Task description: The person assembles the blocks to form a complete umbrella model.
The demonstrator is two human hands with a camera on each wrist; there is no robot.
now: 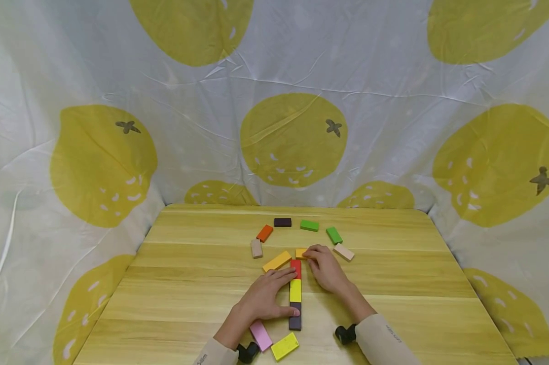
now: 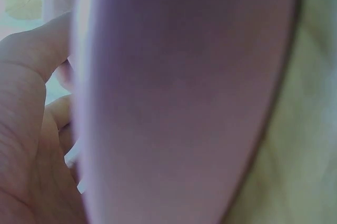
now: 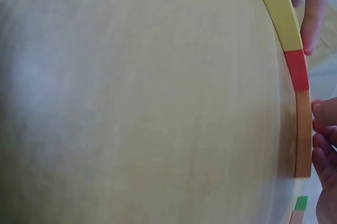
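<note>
A column of small flat blocks runs down the table in the head view: a red block [image 1: 295,267], a yellow block [image 1: 295,290] and a dark block [image 1: 295,323]. My left hand [image 1: 264,296] lies across the column's left side, fingers stretched onto the red block and thumb on the dark one. At the column's top, my right hand [image 1: 327,269] pinches an orange-yellow block [image 1: 300,253] with its fingertips. Another orange-yellow block [image 1: 277,261] slants off to the left of the column's top. A blurred pink block [image 2: 184,103] fills much of the left wrist view.
Above the column, loose blocks form an arc: beige [image 1: 256,249], orange-red [image 1: 265,233], dark [image 1: 283,222], green [image 1: 309,225], another green [image 1: 334,235] and beige [image 1: 344,252]. A pink block [image 1: 261,335] and a yellow block [image 1: 285,347] lie near the front of the wooden table [image 1: 187,284].
</note>
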